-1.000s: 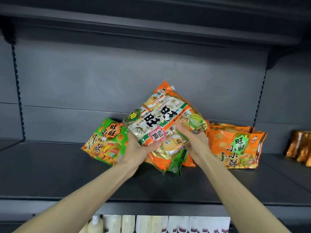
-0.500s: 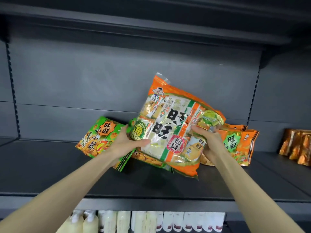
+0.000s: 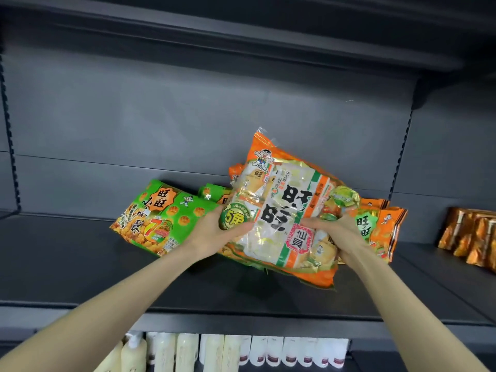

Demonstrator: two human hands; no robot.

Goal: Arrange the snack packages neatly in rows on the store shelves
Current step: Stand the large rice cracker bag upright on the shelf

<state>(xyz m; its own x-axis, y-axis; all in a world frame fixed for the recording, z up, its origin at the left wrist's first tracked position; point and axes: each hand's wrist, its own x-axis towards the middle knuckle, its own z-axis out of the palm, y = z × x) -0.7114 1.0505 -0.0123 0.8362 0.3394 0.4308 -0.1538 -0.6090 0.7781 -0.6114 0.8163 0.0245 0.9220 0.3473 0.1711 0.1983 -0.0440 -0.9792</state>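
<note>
A large orange-and-white rice cracker bag (image 3: 284, 210) is tilted upright above the dark shelf (image 3: 80, 272), its top leaning toward the back panel. My left hand (image 3: 214, 232) grips its left edge, thumb across the front. My right hand (image 3: 338, 232) grips its right side. A green snack bag (image 3: 158, 213) lies slanted on the shelf to the left. A second green bag (image 3: 214, 193) peeks out behind the big bag. Orange snack bags (image 3: 381, 226) lean at the right, partly hidden by my right hand.
Shiny brown-orange packets (image 3: 472, 234) stand at the far right of the shelf. White and cream bottles (image 3: 241, 353) fill the shelf below. Another dark shelf (image 3: 241, 36) hangs overhead, and a slotted upright (image 3: 402, 162) divides the back panel on the right.
Both hands have turned the large bag from slanted to nearly upright and lifted it slightly. The view has shifted a little to the left.
</note>
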